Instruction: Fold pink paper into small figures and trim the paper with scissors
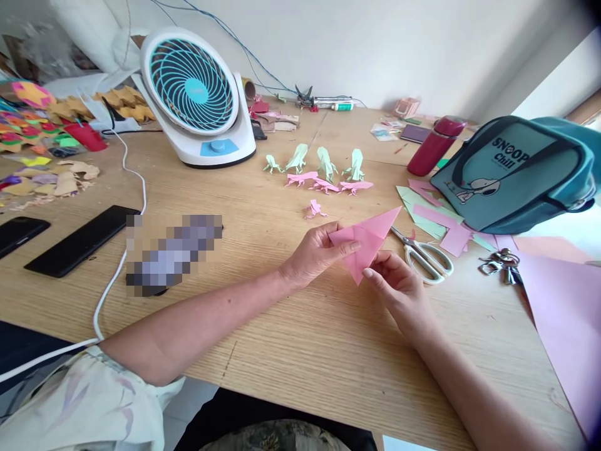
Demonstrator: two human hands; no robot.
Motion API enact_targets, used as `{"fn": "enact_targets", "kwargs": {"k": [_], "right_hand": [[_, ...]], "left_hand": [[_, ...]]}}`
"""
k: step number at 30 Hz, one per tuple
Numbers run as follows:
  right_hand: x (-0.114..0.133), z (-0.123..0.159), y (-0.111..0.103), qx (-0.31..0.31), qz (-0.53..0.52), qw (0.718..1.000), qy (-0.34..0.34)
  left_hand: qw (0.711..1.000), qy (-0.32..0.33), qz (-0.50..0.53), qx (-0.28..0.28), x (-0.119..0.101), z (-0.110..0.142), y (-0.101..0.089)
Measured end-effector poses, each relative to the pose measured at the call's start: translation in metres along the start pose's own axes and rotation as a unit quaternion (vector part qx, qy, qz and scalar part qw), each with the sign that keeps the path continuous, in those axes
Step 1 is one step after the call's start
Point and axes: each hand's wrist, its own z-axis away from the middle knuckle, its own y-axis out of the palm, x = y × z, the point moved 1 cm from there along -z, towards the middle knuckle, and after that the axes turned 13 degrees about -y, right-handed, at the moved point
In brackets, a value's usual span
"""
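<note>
A folded sheet of pink origami paper [370, 237], pointed at its upper right and at its bottom, is held up above the wooden table. My left hand [317, 254] pinches its left side, with the thumb lying across the front. Lower down on the right, my right hand [399, 288] grips the edge near the bottom point between thumb and fingers. Just beyond the paper stands a small pink origami figure [315, 208]. Behind it are several pink origami figures [323, 183] and a row of green origami figures [326, 163].
White-handled scissors [428, 260] lie right of my right hand, near paper scraps [434, 216] and keys [504, 266]. A teal bag [511, 172] and red bottle [436, 145] stand behind. A fan [195, 94], white cable [136, 169] and black phone-like slab [84, 241] are left.
</note>
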Motion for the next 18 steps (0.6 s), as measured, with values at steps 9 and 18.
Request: {"fn": "enact_targets", "kwargs": {"k": [9, 18], "right_hand": [[-0.005, 0.001, -0.006, -0.034, 0.128, 0.988, -0.077], [0.012, -0.002, -0.014, -0.123, 0.184, 0.968, -0.122]], "left_hand": [[0.996, 0.063, -0.057, 0.019, -0.005, 0.001, 0.001], [0.895, 0.312, -0.319, -0.027, -0.011, 0.015, 0.002]]}}
